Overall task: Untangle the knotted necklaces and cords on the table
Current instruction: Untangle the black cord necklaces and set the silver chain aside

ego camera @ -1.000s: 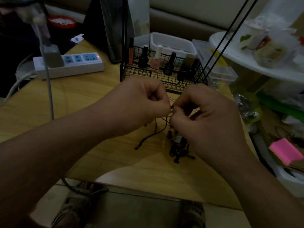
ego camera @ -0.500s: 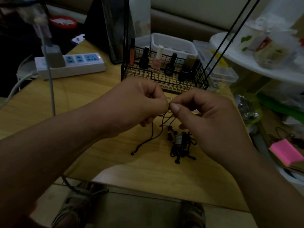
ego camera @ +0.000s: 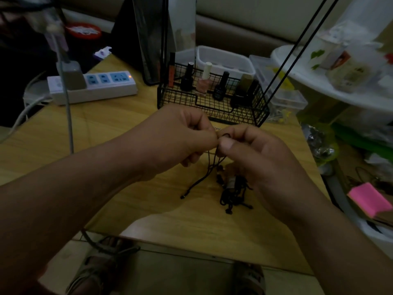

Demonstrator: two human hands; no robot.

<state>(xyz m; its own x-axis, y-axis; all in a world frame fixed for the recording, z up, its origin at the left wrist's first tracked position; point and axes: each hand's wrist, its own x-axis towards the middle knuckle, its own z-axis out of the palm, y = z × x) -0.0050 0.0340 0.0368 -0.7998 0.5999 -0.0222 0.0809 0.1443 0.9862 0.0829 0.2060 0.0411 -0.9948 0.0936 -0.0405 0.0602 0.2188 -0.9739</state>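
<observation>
Dim light falls on a pale wooden table (ego camera: 127, 135). At its far left lies a white power strip (ego camera: 93, 88) with blue sockets, one small lamp lit, and a grey plug block seated in its left end.

Just left of centre and above the tabletop, the left hand (ego camera: 176, 141) is curled tight, its fingers (ego camera: 197, 122) folded in toward the palm and the thumb closed against them. It pinches a black cord (ego camera: 197, 182) at the very tip of the fist. Just beyond the hands, a black wire basket (ego camera: 212, 103) holds several nail polish bottles (ego camera: 204, 81) standing upright.

From the pinch, a few strands of the cord hang down toward the table. One free length runs on from there, its long axis slanting from far right to near left, and it ends in a small capped tip lying on the wood, pointing near-left.

The right hand (ego camera: 261, 160) meets the left almost knuckle to knuckle. Its thumb is pressed flat against the forefinger over a small dark loop of the same cord (the exact knot is too small to make out), with the other fingers loosely curled behind.

Below and just left of that hand, a tangle (ego camera: 231, 192) of black cords and small beads rests on the table, partly hidden by the palm. At the near right edge sits a pink pad (ego camera: 370, 199).
</observation>
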